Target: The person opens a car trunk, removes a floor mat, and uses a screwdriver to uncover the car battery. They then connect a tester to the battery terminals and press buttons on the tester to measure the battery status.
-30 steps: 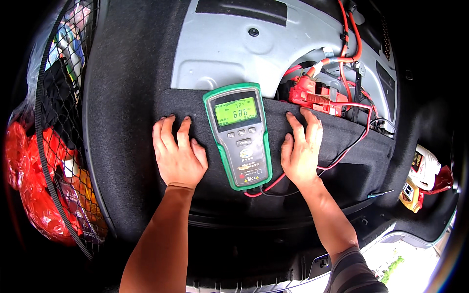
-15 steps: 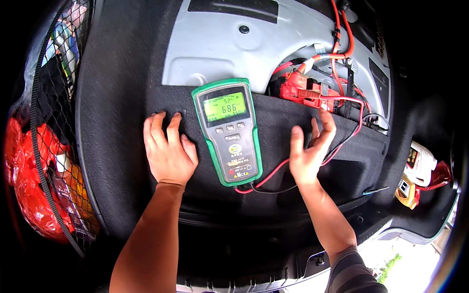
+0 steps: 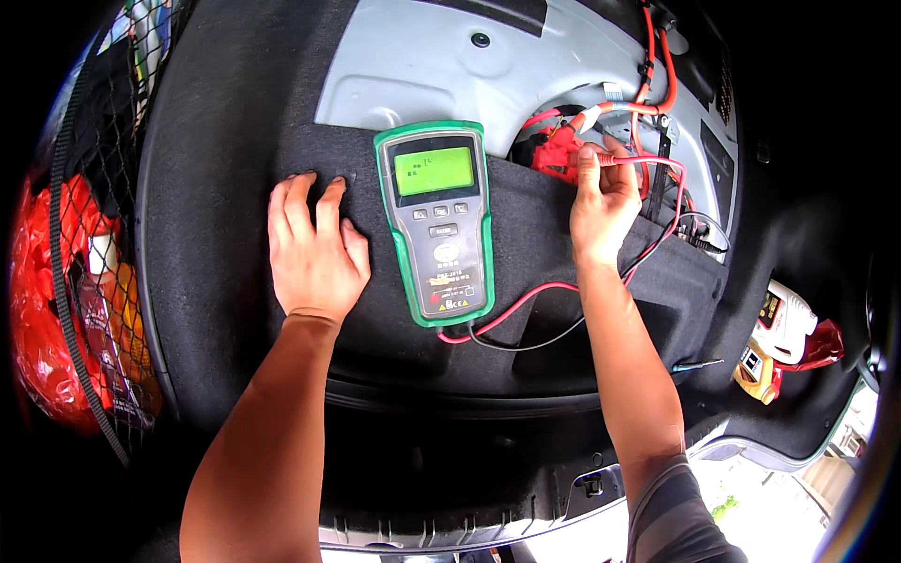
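My left hand [image 3: 317, 249] lies open, fingers spread, on the dark carpeted panel to the left of a handheld battery tester [image 3: 441, 267]. That tester is grey with a green rim and lies screen up on the panel; its lit green screen shows only a few small marks. My right hand [image 3: 608, 206] is closed on a red test clamp [image 3: 605, 159] beside the red terminal cover [image 3: 556, 155], thumb and fingers pinching it. The clamp's jaws are hidden. A red lead [image 3: 526, 314] and a black lead [image 3: 535, 347] run from the tester's lower end.
Thick orange-red cables [image 3: 672, 80] rise from the opening in the grey metal floor [image 3: 413, 66]. A thin pen-like tool [image 3: 696, 365] lies at right, near a white jug [image 3: 786, 324] and a yellow bottle [image 3: 754, 373]. Red plastic bags [image 3: 56, 319] sit behind netting at left.
My right hand has moved up and closed on the red clamp. The tester's screen has lost its large reading. The whole view has shifted slightly; my left hand stays on the panel.
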